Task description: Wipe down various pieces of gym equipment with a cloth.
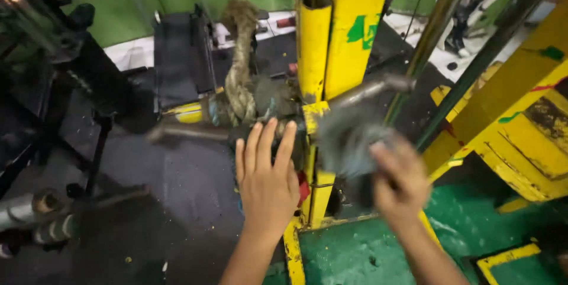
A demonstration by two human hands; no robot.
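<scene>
I take the yellow upright post [349, 31] as my landmark, painted yellow with a green patch and standing in the middle of the head view. My left hand [267, 181] is just left of the post's lower part, open, fingers straight and together, fingertips pressed against a dark block on the horizontal metal bar [370, 88] that crosses the post. My right hand [401, 180] is just right of the post and blurred; it is closed around a grey rag [349, 140], which sits bunched between the hand and the post, right under the bar's right end. Left of the post, a thick frayed rope [239, 66] hangs down and is wrapped around the bar. Further right of the post, a slanted yellow frame [520, 113] with worn paint leans away, and two dark thin rods run diagonally in front of it. Below the post lies a green floor plate [367, 249] edged in yellow. Far left of the post, dark machine parts sit in shadow; I cannot tell what they are.
</scene>
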